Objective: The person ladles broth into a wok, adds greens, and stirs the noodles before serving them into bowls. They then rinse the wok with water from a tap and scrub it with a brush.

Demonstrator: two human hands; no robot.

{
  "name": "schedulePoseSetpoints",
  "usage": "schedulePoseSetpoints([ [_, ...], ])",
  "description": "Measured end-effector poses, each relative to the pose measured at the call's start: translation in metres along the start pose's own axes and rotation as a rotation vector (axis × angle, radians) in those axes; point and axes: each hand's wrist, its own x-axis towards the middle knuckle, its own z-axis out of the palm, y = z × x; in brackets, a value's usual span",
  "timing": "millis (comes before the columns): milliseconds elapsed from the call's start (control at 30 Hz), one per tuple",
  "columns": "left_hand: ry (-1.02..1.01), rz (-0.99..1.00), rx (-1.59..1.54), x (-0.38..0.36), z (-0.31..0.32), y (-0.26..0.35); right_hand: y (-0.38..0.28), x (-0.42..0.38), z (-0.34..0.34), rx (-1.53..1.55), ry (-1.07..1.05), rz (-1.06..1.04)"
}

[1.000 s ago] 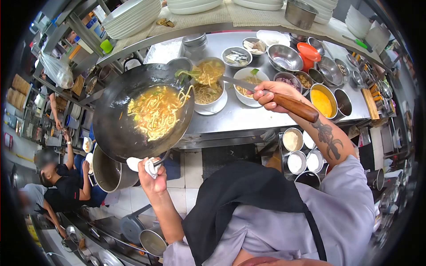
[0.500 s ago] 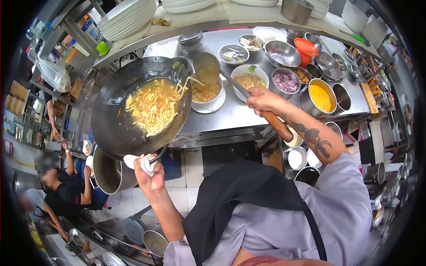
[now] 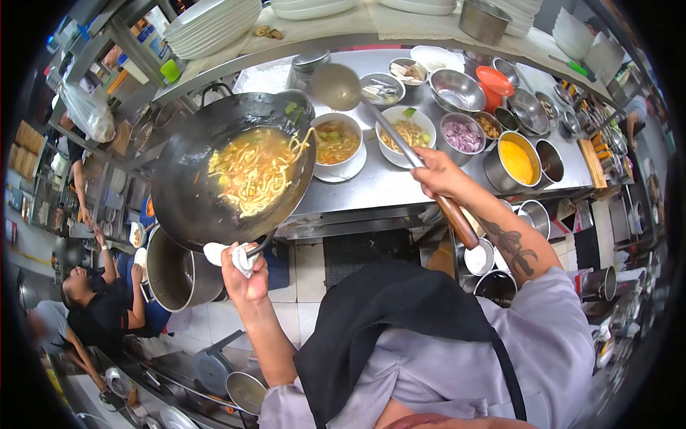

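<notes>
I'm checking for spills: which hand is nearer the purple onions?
Right. The right hand, holding the ladle, is just in front of the purple onions; the left hand, at the wok handle, is farther left.

This is a commercial kitchen, shown by stacked plates (image 3: 214,30) above a steel counter (image 3: 386,189), a wok (image 3: 182,164) of noodles (image 3: 246,175), a big pot (image 3: 170,273) and other people (image 3: 107,304).

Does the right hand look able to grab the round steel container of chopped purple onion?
Probably not: the right hand is closed around the wooden-handled metal ladle, though the container stands close by.
</notes>
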Motion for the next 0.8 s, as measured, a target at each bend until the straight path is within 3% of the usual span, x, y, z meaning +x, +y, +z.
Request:
schedulePoseSetpoints([
  [67, 0.030, -0.009, 0.000, 0.001, 0.001, 0.001, -0.008, -0.004, 0.001, 0.241, 0.007, 0.061],
  [233, 0.045, 0.015, 0.004, 0.006, -0.002, 0.001, -0.006, -0.012, -0.005, 0.095, -0.028, -0.034],
  [333, -0.012, -0.019, 0.007, 0.009, -0.006, 0.001, -0.014, -0.009, -0.017, -0.576, 0.013, -0.429],
  [367, -0.013, -0.017, 0.003, 0.012, -0.008, 0.001, -0.022, -0.007, -0.022, -0.579, 0.012, -0.431],
  [433, -0.027, -0.015, -0.003, 0.016, -0.011, -0.001, -0.043, -0.005, -0.033, -1.094, 0.020, -0.600],
  [467, -0.039, -0.019, -0.021, 0.019, -0.012, -0.001, -0.056, -0.007, -0.033, -1.097, 0.022, -0.600],
  [533, -0.005, 0.004, -0.019, 0.018, -0.002, -0.001, -0.081, -0.010, -0.029, -1.505, 0.021, -0.485],
  [633, 0.049, 0.042, 0.010, 0.020, 0.004, -0.003, -0.090, -0.010, -0.049, -1.699, 0.107, -0.613],
  [800, 0.010, 0.031, 0.040, 0.026, 0.000, -0.004, -0.111, -0.023, -0.075, -1.815, 0.207, -0.591],
])
